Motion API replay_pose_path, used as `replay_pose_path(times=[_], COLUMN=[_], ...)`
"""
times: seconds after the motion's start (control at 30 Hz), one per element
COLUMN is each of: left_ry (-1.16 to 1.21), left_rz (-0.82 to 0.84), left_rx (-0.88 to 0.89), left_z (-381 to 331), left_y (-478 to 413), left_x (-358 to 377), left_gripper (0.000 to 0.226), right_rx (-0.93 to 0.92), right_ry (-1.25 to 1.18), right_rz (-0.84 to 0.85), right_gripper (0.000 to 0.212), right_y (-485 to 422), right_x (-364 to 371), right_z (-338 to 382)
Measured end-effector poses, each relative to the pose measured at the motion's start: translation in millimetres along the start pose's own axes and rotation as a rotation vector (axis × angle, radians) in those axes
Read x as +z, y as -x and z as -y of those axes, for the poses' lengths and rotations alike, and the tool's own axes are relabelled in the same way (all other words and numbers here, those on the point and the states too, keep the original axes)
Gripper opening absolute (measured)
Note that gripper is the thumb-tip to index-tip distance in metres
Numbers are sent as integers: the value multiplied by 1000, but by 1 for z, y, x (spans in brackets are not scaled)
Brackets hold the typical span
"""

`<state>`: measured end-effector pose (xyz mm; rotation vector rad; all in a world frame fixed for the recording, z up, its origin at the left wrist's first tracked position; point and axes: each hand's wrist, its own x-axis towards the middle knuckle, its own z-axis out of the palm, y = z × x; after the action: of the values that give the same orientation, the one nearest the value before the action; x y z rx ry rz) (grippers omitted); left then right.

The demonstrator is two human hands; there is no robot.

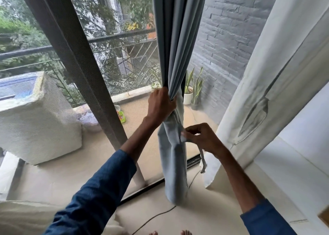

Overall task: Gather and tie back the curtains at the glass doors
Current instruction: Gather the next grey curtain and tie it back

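My left hand (161, 103) is closed tight around the blue-grey curtain (175, 56), pinching its folds into one bunch in front of the glass door (114, 60). Above the grip the cloth hangs in straight pleats from the top of the view; below it the gathered length drops as a narrow column, its lower end resting on the pale floor (204, 208) just inside the black door track (142, 190).

My right hand (203, 138) sits lower and nearer, just right of the bunched column. Its thumb and fingers are nearly closed on a thin strip of matching cloth, the tie-back (202, 156), which touches the curtain at the fingertips and trails down from the hand with its loose end hanging free. I cannot tell whether the strip passes behind the bunch.

Both forearms are bare, with dark blue sleeves (99, 190) pushed up toward the elbows. A dark mesh screen panel (71, 56) slants across the glass to the left. Through the glass, far side: a balcony railing (115, 37), a potted plant (188, 90) in a white ribbed pot against a grey brick wall (231, 38), and a white appliance (35, 119) at far left. A white curtain (284, 74) hangs at right, well apart from the gathered one. A thin dark cable (160, 215) lies on the near floor.
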<state>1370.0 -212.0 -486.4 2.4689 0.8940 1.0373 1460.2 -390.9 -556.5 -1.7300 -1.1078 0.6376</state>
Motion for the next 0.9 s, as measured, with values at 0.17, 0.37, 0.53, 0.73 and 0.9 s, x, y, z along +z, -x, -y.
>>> replay_pose_path(times=[0.17, 0.37, 0.53, 0.73, 0.9], left_ry=[-49, -81, 72, 231, 517], left_rz=[2, -19, -51, -152, -126], left_rx=[-21, 46, 231, 224, 34], left_z=[10, 11, 15, 2, -2], left_y=[-14, -11, 9, 41, 57], left_x=[-2, 4, 6, -3, -2], left_gripper=[31, 31, 27, 51, 58], right_rx=[-70, -103, -75, -68, -63], right_ry=[39, 222, 313, 335, 281], right_rz=[-289, -339, -453, -456, -487], right_gripper=[13, 12, 11, 11, 15], right_y=[3, 4, -1, -21, -34], right_x=[-51, -52, -61, -65, -51], right_z=[25, 15, 8, 4, 6])
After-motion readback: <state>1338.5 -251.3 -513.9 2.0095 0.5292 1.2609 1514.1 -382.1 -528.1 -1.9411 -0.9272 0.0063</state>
